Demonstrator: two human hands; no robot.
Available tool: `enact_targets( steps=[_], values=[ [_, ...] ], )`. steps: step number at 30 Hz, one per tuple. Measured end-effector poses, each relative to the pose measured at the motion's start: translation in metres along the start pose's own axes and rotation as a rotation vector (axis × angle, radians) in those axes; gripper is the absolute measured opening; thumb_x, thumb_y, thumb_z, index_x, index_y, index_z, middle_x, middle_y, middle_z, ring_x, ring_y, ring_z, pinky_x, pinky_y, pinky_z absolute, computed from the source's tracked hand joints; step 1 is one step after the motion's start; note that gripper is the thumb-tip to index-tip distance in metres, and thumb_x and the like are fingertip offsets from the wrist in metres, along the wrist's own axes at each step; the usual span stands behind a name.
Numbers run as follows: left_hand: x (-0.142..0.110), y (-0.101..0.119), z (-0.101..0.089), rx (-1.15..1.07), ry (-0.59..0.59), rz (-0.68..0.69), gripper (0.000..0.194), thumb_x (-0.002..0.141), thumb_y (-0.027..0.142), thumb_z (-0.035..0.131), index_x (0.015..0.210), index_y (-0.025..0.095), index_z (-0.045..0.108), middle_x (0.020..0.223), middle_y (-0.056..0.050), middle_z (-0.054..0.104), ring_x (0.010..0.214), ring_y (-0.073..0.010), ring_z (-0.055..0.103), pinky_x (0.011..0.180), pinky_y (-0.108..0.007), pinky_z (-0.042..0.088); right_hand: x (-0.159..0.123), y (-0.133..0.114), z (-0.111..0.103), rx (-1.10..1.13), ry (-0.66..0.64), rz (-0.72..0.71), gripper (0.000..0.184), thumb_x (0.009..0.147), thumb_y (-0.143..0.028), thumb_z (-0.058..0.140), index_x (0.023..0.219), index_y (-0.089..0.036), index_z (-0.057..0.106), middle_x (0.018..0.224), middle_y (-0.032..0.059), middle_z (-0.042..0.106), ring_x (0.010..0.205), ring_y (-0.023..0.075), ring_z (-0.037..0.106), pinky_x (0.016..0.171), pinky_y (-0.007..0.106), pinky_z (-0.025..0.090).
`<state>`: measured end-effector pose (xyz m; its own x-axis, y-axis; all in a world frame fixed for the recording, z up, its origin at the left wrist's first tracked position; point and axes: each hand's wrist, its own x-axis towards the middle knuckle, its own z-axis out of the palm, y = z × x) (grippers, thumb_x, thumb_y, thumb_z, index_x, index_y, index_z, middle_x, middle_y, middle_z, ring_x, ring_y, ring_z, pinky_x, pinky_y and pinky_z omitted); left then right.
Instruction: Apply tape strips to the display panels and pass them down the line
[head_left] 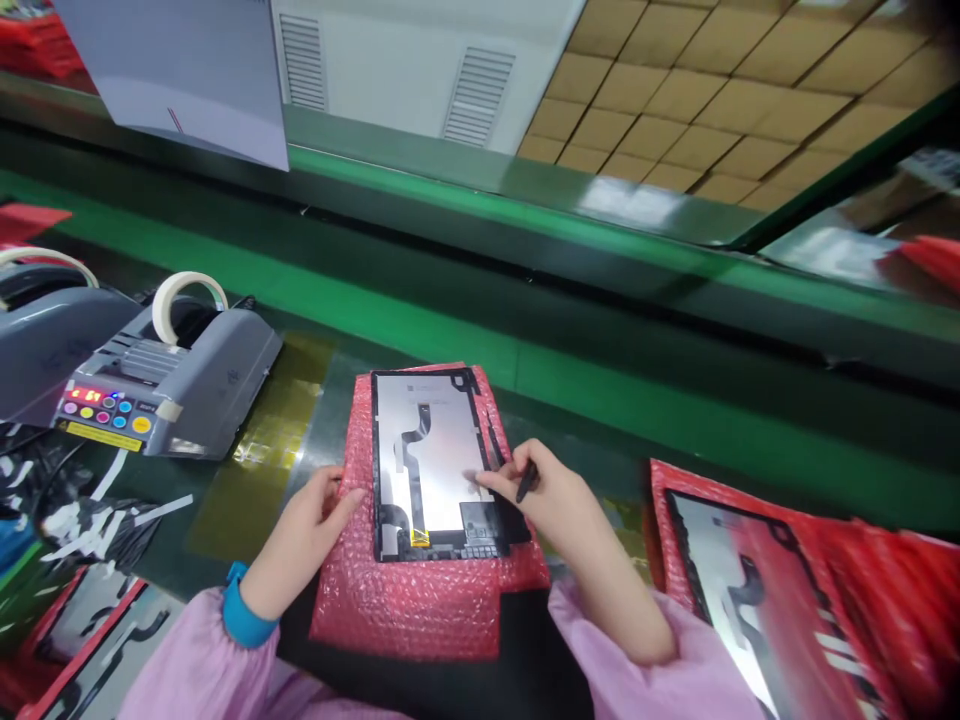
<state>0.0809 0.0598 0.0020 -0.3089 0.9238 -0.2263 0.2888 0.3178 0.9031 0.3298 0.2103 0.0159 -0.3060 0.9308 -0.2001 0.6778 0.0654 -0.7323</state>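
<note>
A tablet screen assembly (442,450) lies back side up on red bubble wrap (405,615) in front of me. It has a silver back, a black frame, a dark ribbon cable (414,470) and a yellow tape patch near its lower edge. My left hand (319,520) rests at the wrap's left edge, thumb and fingers apart, the thumb lying on the wrap. Black tweezers (527,482) are pinched in my right hand (540,485) over the screen's right edge. Their slim tips point away from me; a fingertip is close to or touching the silver back.
To the left stand grey tape dispensers (217,370) with rolls of pale tape. Tape scraps and cables (112,510) lie below them. Another screen (757,590) sits in red wrap at the right. Beyond a green ledge (480,340) are stacked cardboard boxes (690,90).
</note>
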Motion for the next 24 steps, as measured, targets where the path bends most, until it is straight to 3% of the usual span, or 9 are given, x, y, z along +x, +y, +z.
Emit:
enact_targets(
  steps=[3, 6, 11, 13, 15, 19, 21, 24],
  values=[
    [0.006, 0.006, 0.004, 0.067, -0.018, 0.003, 0.027, 0.088, 0.047, 0.053, 0.084, 0.020, 0.057, 0.077, -0.002, 0.064, 0.072, -0.0208, 0.062, 0.073, -0.035, 0.050, -0.016, -0.009, 0.011, -0.218, 0.047, -0.017, 0.038, 0.073, -0.049, 0.072, 0.072, -0.027, 0.041, 0.065, 0.0004, 0.065, 0.055, 0.0225, 0.059, 0.055, 0.031, 0.036],
    [0.010, 0.008, 0.005, 0.084, 0.005, -0.018, 0.027, 0.086, 0.047, 0.057, 0.083, 0.020, 0.058, 0.081, -0.002, 0.068, 0.080, -0.0230, 0.063, 0.078, -0.036, 0.050, -0.029, -0.013, 0.023, -0.306, 0.095, -0.074, 0.028, 0.077, -0.041, 0.067, 0.075, -0.027, 0.042, 0.068, 0.0008, 0.064, 0.055, 0.0225, 0.058, 0.054, 0.031, 0.035],
    [0.014, 0.019, -0.010, -0.263, -0.062, -0.103, 0.040, 0.077, 0.046, 0.071, 0.106, 0.019, 0.063, 0.101, -0.006, 0.074, 0.105, -0.0282, 0.067, 0.088, -0.039, 0.053, -0.041, -0.008, 0.021, -0.014, 0.010, -0.131, 0.034, 0.083, -0.047, 0.063, 0.072, -0.027, 0.038, 0.085, 0.0028, 0.074, 0.068, 0.0232, 0.066, 0.063, 0.033, 0.045],
    [0.019, 0.035, -0.021, -0.442, -0.077, -0.139, 0.048, 0.074, 0.042, 0.077, 0.114, 0.019, 0.061, 0.099, -0.005, 0.074, 0.100, -0.0274, 0.070, 0.082, -0.037, 0.056, -0.046, -0.001, 0.009, 0.155, 0.014, -0.132, 0.037, 0.086, -0.053, 0.061, 0.073, -0.027, 0.038, 0.089, 0.0042, 0.075, 0.077, 0.0232, 0.069, 0.070, 0.034, 0.049],
    [0.033, 0.057, -0.030, -0.550, -0.077, -0.124, 0.049, 0.072, 0.036, 0.080, 0.114, 0.019, 0.062, 0.094, -0.004, 0.075, 0.091, -0.0252, 0.072, 0.078, -0.035, 0.057, -0.051, 0.010, -0.004, 0.262, 0.103, -0.117, 0.037, 0.088, -0.056, 0.059, 0.076, -0.027, 0.038, 0.090, 0.0063, 0.075, 0.081, 0.0226, 0.069, 0.073, 0.033, 0.050],
    [0.097, 0.110, -0.025, -0.694, 0.005, 0.049, 0.028, 0.073, 0.016, 0.073, 0.100, 0.015, 0.066, 0.085, -0.003, 0.073, 0.078, -0.0196, 0.071, 0.075, -0.031, 0.057, -0.068, 0.040, -0.020, 0.318, 0.263, -0.073, 0.038, 0.088, -0.057, 0.061, 0.077, -0.026, 0.042, 0.083, 0.0065, 0.073, 0.076, 0.0221, 0.069, 0.071, 0.033, 0.051],
    [0.144, 0.133, -0.009, -0.787, 0.103, 0.145, 0.025, 0.075, 0.006, 0.064, 0.098, 0.014, 0.065, 0.084, -0.003, 0.071, 0.078, -0.0171, 0.070, 0.079, -0.030, 0.057, -0.076, 0.055, -0.022, 0.370, 0.321, -0.036, 0.037, 0.090, -0.060, 0.056, 0.081, -0.025, 0.048, 0.080, 0.0057, 0.072, 0.069, 0.0205, 0.067, 0.069, 0.034, 0.051],
    [0.207, 0.156, 0.025, -0.850, 0.251, 0.175, 0.031, 0.082, 0.001, 0.056, 0.107, 0.020, 0.062, 0.090, 0.001, 0.069, 0.084, -0.0119, 0.067, 0.085, -0.027, 0.055, -0.084, 0.071, -0.023, 0.501, 0.416, 0.041, 0.046, 0.094, -0.066, 0.043, 0.104, -0.023, 0.057, 0.078, 0.0047, 0.070, 0.057, 0.0184, 0.060, 0.055, 0.033, 0.048]
  ],
)
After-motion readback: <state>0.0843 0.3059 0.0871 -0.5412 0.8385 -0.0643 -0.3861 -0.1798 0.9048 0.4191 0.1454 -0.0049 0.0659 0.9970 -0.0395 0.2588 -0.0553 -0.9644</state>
